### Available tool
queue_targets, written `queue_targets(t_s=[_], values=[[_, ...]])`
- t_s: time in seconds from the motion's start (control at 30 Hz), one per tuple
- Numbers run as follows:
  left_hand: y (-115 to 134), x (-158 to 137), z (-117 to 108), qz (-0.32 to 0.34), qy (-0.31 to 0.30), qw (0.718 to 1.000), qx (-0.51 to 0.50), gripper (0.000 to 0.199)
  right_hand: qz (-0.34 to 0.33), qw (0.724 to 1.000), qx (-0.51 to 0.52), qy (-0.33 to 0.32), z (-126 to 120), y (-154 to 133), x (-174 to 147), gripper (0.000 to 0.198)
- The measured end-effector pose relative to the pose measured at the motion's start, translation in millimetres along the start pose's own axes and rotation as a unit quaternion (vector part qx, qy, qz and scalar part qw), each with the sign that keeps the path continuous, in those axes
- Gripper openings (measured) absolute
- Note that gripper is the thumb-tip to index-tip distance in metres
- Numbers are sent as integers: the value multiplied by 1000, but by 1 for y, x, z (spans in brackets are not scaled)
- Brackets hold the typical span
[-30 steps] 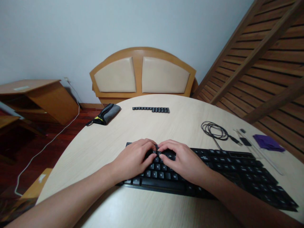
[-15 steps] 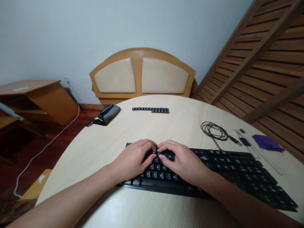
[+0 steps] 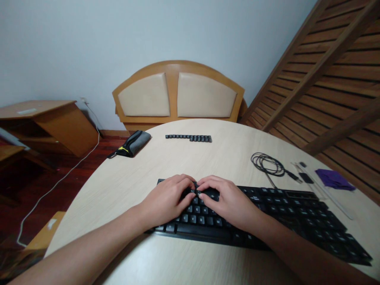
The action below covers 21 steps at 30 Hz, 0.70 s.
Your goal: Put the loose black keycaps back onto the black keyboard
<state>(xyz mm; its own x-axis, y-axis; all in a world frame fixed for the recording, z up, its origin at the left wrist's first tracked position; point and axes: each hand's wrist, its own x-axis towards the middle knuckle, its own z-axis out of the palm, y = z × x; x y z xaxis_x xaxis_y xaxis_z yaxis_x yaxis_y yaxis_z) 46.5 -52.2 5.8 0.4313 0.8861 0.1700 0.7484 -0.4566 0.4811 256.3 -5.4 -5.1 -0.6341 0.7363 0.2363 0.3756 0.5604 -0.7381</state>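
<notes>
A black computer keyboard (image 3: 204, 231) lies across the front of the table, its right part turned toward me. Over its upper rows, my left hand (image 3: 168, 198) is curled with thumb and index finger at a small black keycap. From the other side my right hand (image 3: 231, 202) bends its thumb and index finger against the same spot, so the fingertips nearly meet. Which keycap sits between them is mostly covered by the fingers. Lettered keys show below the hands, above the long space bar. Toward the back of the table stand rows of loose keycaps (image 3: 200, 138).
A coiled black cable (image 3: 268, 164) lies behind the keyboard. Right of it are a small dark piece (image 3: 305, 178), a thin pale rod (image 3: 335, 204) and a folded purple cloth (image 3: 335, 179). A grey-black pouch (image 3: 135, 143) rests at the table's left edge.
</notes>
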Motion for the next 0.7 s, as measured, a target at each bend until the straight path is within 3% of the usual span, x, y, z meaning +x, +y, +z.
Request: queue_targets(t_s=[0.47, 0.6, 0.7], values=[[2, 2, 1, 18, 0, 999, 41, 12, 49, 998, -14, 46, 0, 2, 5, 16], [1, 3, 2, 28, -6, 997, 71, 14, 58, 997, -40, 19, -3, 4, 9, 18], [1, 3, 3, 39, -10, 995, 93, 14, 53, 991, -122, -19, -9, 8, 24, 19]])
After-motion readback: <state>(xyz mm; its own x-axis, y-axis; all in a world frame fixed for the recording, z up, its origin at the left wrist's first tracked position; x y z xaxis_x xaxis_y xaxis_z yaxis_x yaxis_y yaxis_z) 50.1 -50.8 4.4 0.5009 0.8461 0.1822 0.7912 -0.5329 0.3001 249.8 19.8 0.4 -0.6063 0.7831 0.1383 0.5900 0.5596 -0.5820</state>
